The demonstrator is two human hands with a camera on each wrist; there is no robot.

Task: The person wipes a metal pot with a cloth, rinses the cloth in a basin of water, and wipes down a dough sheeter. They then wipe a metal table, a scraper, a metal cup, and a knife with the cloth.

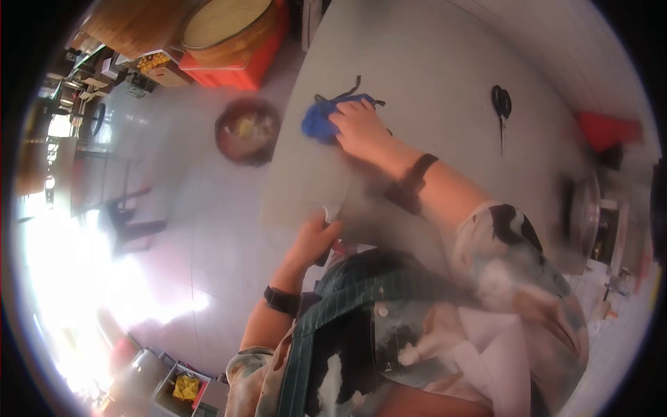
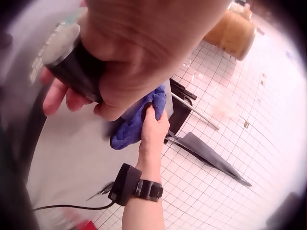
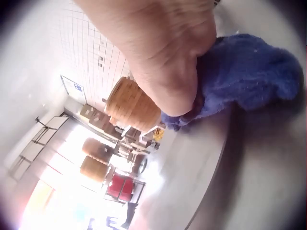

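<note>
My right hand (image 1: 361, 128) grips a bunched blue cloth (image 1: 318, 124) on the grey table, near the edge. The left wrist view shows the thumb of the right hand (image 2: 154, 132) folded over the blue cloth (image 2: 128, 134). Close to my body, my left hand (image 1: 314, 240) is curled round a black handle (image 1: 322, 258). In the left wrist view this black handle (image 2: 79, 72) is thick and ends in a shiny metal part; I cannot tell what tool it is. Fluffy folds of the cloth (image 3: 249, 72) bulge out beside the right palm (image 3: 168, 62).
Black-handled scissors (image 1: 501, 111) lie on the grey table (image 1: 431, 76). Dark cord loops (image 1: 356, 85) show behind the cloth. Beyond the table edge a dark reddish basin (image 1: 229, 142) stands on the floor. A red crate (image 1: 243, 75) bears a round wooden-rimmed container (image 1: 201, 47).
</note>
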